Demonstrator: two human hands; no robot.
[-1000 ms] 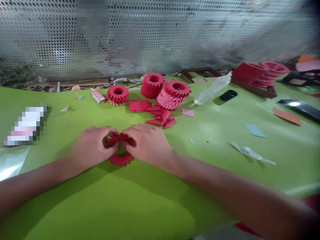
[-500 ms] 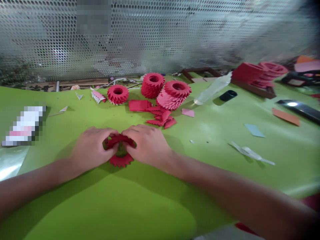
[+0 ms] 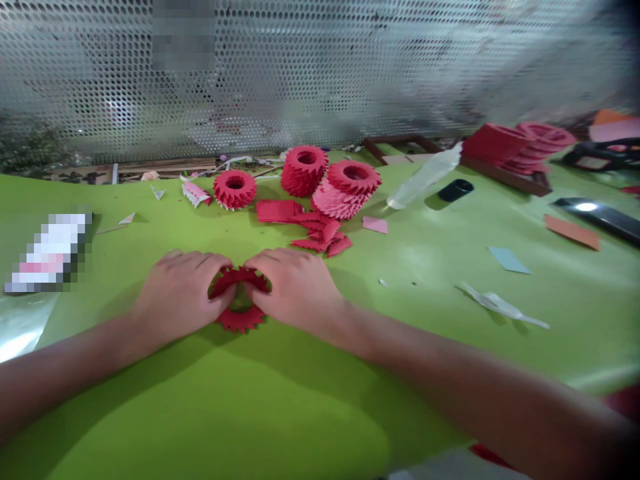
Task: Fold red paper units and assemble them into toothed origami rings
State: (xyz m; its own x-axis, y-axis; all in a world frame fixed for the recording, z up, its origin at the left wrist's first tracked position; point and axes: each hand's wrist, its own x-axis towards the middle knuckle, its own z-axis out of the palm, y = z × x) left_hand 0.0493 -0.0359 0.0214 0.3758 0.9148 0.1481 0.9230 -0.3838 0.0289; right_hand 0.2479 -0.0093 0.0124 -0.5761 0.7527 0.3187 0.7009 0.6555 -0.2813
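Pinched in left hand point(image 3: 177, 293) and right hand point(image 3: 297, 287) at opposite sides of the toothed red ring point(image 3: 241, 322), just left of and below the frame's centre. Looks light, springy, easily crushed; best taken gently by both sides. Apparently folded paper, matt and spiky, above smooth green table surface point(image 3: 240, 413).

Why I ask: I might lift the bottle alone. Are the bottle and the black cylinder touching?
Apart: the head view shows a strip of green table between the bottle and the black cylinder.
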